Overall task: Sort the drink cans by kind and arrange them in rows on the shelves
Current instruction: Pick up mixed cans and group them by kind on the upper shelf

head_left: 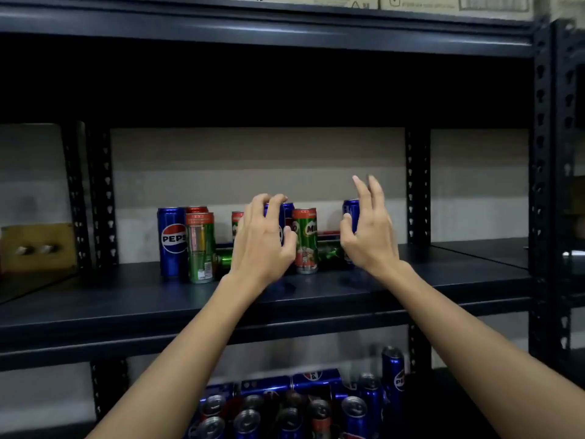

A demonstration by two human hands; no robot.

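Observation:
On the dark middle shelf [443, 280] stands a mixed cluster of cans. My left hand [262, 242] curls its fingers over the top of an upright blue Pepsi can [276, 213] in the middle of the cluster, thumb on its right side. My right hand [368, 232] is beside another blue Pepsi can [350, 212] at the right end; its thumb touches the can and its fingers point straight up. A green Milo can [305, 242] stands between my hands. At the left stand a Pepsi can [172, 242] and a tall green can [200, 248]. Green cans [330, 253] lie on their sides behind.
The lower shelf holds several Pepsi cans [285, 407] seen from above, with one taller Pepsi can [394, 372] at the right. Perforated dark uprights [418, 185] frame the bay. Cardboard boxes [443, 1] sit on the top shelf. A brown box [38, 245] sits at far left.

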